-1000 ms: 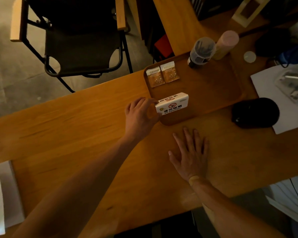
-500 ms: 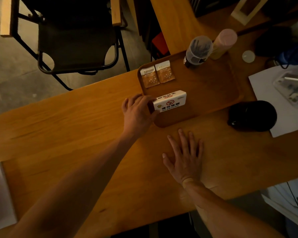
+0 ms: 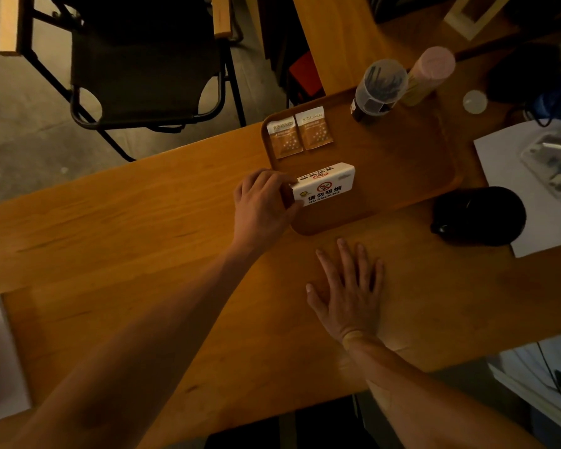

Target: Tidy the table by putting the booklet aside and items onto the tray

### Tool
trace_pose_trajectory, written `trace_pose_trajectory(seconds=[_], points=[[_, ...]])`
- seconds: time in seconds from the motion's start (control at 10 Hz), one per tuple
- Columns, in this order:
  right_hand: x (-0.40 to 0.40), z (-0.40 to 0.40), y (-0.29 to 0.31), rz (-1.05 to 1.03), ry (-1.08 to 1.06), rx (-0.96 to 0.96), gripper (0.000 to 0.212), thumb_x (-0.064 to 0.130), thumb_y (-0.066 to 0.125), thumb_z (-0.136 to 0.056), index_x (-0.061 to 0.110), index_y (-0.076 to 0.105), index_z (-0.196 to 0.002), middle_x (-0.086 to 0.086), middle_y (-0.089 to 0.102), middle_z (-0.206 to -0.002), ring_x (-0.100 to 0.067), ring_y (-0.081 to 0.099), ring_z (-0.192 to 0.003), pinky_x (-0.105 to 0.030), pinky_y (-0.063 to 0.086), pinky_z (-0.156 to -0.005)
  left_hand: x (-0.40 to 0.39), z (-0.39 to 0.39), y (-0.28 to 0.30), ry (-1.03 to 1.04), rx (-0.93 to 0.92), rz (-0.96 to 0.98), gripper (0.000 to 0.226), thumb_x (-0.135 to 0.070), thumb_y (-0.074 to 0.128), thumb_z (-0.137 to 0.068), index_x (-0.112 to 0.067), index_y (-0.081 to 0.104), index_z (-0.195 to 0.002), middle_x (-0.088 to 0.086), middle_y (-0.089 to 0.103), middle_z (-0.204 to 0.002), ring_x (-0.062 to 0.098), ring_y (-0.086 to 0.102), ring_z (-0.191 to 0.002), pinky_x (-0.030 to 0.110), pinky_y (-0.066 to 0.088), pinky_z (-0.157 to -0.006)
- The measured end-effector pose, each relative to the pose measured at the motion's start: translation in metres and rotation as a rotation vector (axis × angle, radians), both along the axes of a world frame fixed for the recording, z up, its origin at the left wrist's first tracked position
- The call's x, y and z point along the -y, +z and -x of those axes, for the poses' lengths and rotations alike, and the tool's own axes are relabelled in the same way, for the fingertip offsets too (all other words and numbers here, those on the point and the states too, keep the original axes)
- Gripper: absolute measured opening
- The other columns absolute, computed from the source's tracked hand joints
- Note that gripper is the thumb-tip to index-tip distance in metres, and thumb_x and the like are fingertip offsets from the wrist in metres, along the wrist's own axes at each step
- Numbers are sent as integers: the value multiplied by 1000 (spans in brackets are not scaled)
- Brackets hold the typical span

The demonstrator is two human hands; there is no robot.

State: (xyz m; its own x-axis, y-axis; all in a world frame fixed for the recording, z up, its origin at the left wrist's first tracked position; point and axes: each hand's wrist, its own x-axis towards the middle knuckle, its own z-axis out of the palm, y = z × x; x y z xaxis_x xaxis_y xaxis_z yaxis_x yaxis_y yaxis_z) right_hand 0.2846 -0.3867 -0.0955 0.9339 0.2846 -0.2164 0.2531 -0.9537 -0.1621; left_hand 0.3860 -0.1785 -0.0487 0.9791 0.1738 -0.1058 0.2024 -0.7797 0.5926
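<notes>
**No-smoking sign held at the tray's near-left corner**

The left hand point(image 3: 261, 207) has its grip closed around the left end of the white no-smoking sign point(image 3: 324, 186), fingers curled over the top and thumb below. The sign stands on the wooden tray point(image 3: 402, 170), at about 7 o'clock of it. Two sachets point(image 3: 299, 131) lie flat at the tray's 10 o'clock; a lidded jar point(image 3: 379, 87) stands at its 1 o'clock. The right hand point(image 3: 348, 291) rests flat on the worktop point(image 3: 143, 241), fingers spread, holding nothing.

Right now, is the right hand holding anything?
No. The right hand lies flat with fingers spread on the bare table, holding nothing.
</notes>
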Motion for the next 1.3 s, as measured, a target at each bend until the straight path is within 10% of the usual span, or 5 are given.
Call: trace_pose_trajectory(seconds=[1.3], points=[[-1,-1,3,4,13,16,70,71,26,-88,43,16,-151,0,16,-162,-30,11,-149,-59,3,-118,-15,27,2,74,-32,26,54,-41,65,-85,-22,47,-132,5,50,-135,21,46,-124,34,44,-94]])
